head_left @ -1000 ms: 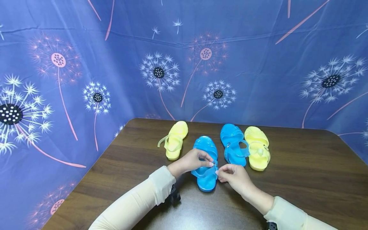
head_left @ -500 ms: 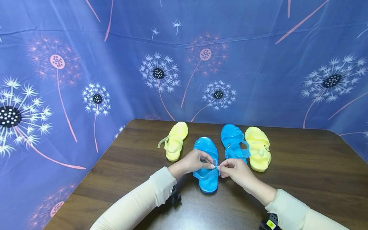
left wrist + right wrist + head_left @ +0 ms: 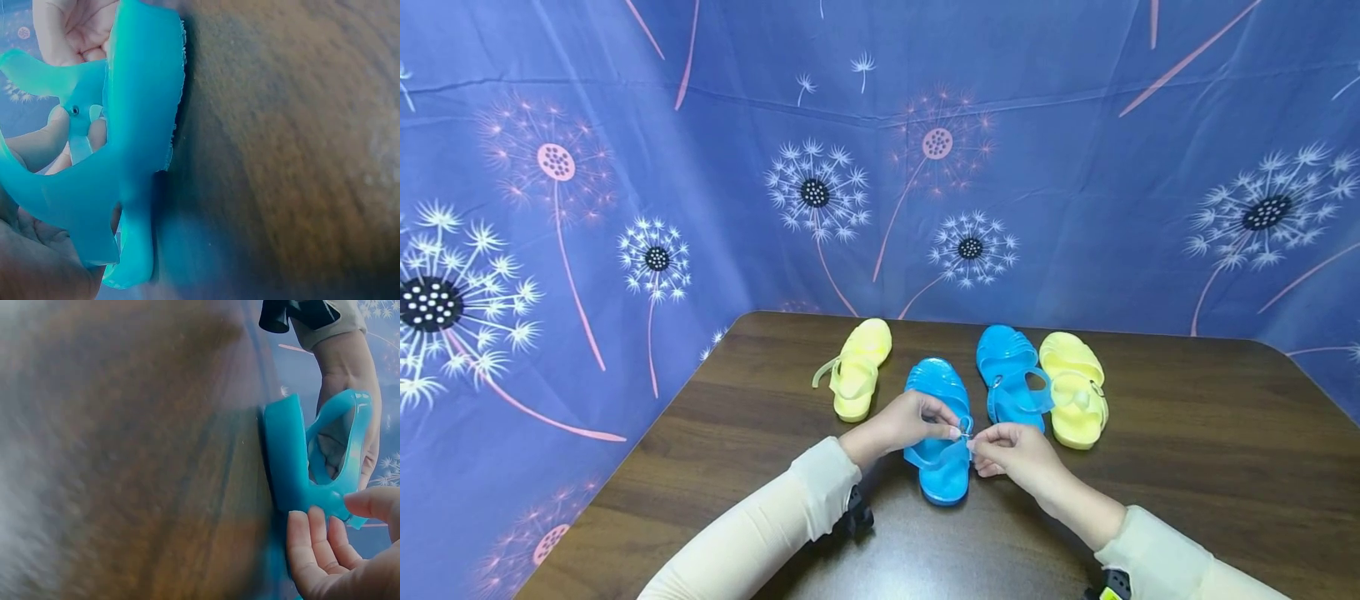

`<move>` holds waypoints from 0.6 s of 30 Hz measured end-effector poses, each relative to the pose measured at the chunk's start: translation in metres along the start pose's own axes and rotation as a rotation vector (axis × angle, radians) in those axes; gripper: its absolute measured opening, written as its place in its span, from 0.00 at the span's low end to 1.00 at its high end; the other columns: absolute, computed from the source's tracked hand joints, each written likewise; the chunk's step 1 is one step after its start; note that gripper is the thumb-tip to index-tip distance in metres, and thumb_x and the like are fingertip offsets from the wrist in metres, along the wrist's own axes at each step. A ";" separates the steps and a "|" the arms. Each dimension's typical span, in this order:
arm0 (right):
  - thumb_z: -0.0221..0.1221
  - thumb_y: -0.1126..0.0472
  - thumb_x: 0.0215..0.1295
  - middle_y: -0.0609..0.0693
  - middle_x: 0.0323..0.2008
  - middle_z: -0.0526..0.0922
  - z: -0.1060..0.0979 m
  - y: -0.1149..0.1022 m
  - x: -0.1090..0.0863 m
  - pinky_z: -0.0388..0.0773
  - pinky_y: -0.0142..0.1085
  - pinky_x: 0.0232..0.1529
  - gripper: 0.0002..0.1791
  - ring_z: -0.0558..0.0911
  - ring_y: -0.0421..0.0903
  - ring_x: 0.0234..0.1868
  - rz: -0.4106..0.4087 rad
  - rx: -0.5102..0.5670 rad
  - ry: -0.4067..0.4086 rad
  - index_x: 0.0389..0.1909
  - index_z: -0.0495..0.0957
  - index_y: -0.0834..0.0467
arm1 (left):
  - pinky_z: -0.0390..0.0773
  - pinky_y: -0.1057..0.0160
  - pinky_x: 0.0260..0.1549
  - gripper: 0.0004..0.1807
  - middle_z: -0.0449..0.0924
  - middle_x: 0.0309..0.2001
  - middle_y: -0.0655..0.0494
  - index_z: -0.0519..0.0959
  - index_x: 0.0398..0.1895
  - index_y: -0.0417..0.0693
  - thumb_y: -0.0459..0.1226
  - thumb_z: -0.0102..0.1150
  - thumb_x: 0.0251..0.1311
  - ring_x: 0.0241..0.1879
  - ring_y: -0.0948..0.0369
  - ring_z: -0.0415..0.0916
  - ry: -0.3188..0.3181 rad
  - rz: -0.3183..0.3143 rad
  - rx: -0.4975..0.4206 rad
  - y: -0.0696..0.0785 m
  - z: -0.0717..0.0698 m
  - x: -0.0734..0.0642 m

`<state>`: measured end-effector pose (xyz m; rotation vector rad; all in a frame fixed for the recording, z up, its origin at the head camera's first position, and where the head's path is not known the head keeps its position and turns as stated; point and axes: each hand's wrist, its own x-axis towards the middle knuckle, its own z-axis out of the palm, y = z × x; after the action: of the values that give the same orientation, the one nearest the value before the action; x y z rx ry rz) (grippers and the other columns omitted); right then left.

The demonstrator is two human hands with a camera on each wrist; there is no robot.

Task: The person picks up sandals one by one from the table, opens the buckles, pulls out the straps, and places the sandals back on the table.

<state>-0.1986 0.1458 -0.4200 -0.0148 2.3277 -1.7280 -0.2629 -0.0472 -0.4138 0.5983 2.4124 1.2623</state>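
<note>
Pinching a blue sandal [image 3: 945,483] by its strap [image 3: 357,439], my left hand [image 3: 906,423] and right hand [image 3: 1021,457] close together, brown table [image 3: 1195,467] below

On the table [image 3: 1150,483], the left sandal [image 3: 859,367] is put near the back edge, toward the left corner. The front sandal [image 3: 936,454] is set to its right, farther from that edge, with the left hand [image 3: 910,422] over it and the right hand [image 3: 1015,450] at its right side. Behind that, to the right, the third sandal [image 3: 1013,382] is placed, with the last sandal [image 3: 1075,393] on its right. A cloth [image 3: 1060,167] is hung behind the table.
</note>
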 end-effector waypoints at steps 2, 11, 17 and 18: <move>0.60 0.60 0.66 0.53 0.31 0.85 0.001 0.003 -0.003 0.85 0.38 0.39 0.16 0.85 0.46 0.33 0.008 0.015 -0.021 0.43 0.78 0.71 | 0.79 0.63 0.46 0.07 0.87 0.38 0.60 0.87 0.39 0.50 0.40 0.66 0.59 0.44 0.65 0.80 0.000 -0.008 0.000 0.000 0.000 0.000; 0.59 0.58 0.67 0.53 0.32 0.85 0.004 0.012 -0.007 0.85 0.38 0.41 0.18 0.85 0.46 0.34 0.014 0.071 -0.060 0.44 0.76 0.72 | 0.79 0.60 0.50 0.08 0.87 0.38 0.61 0.87 0.39 0.51 0.42 0.66 0.59 0.46 0.63 0.80 0.005 -0.020 0.024 0.002 0.001 -0.001; 0.59 0.58 0.67 0.53 0.33 0.85 0.007 0.013 -0.008 0.85 0.40 0.42 0.19 0.86 0.46 0.35 0.030 0.116 -0.049 0.45 0.75 0.72 | 0.78 0.60 0.50 0.07 0.86 0.38 0.62 0.87 0.38 0.52 0.42 0.66 0.59 0.46 0.64 0.80 0.009 -0.012 0.033 0.003 0.001 -0.003; 0.59 0.58 0.67 0.53 0.32 0.85 0.007 0.012 -0.008 0.85 0.40 0.42 0.18 0.86 0.46 0.35 0.031 0.121 -0.043 0.45 0.76 0.72 | 0.78 0.60 0.50 0.07 0.86 0.38 0.62 0.86 0.38 0.52 0.42 0.66 0.59 0.46 0.64 0.80 0.011 -0.011 0.036 0.004 0.000 -0.003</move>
<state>-0.1879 0.1437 -0.4322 0.0050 2.1783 -1.8320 -0.2595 -0.0465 -0.4103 0.5890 2.4488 1.2225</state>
